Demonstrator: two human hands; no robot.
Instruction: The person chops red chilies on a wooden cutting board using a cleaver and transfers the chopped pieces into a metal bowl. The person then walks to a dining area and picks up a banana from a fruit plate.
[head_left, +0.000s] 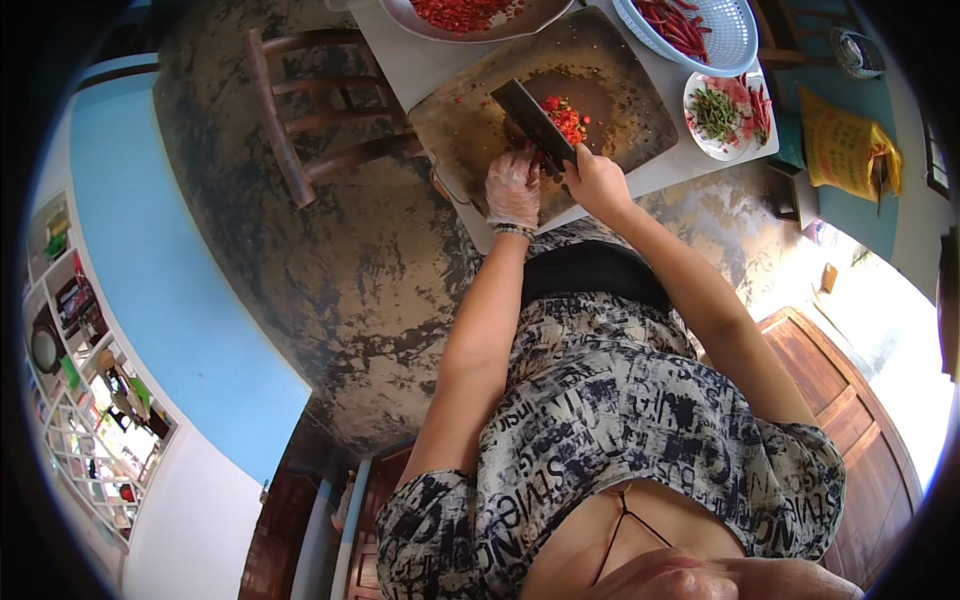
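Note:
In a clear plastic glove, my left hand rests on the near part of a large dark cutting board. Its fingertips press red chilli pieces beside the blade; how many is hidden. My right hand grips the handle of a wide dark-bladed cleaver, whose blade slants away to the upper left over the board. Just right of the blade lies a small heap of chopped red chillies. Wet stains and scattered bits surround it on the board.
The board lies on a pale table. Beyond it is a metal bowl of chopped chillies. To the right stand a light blue plastic basket of whole red chillies and a white plate with green stems. A wooden chair is at the left.

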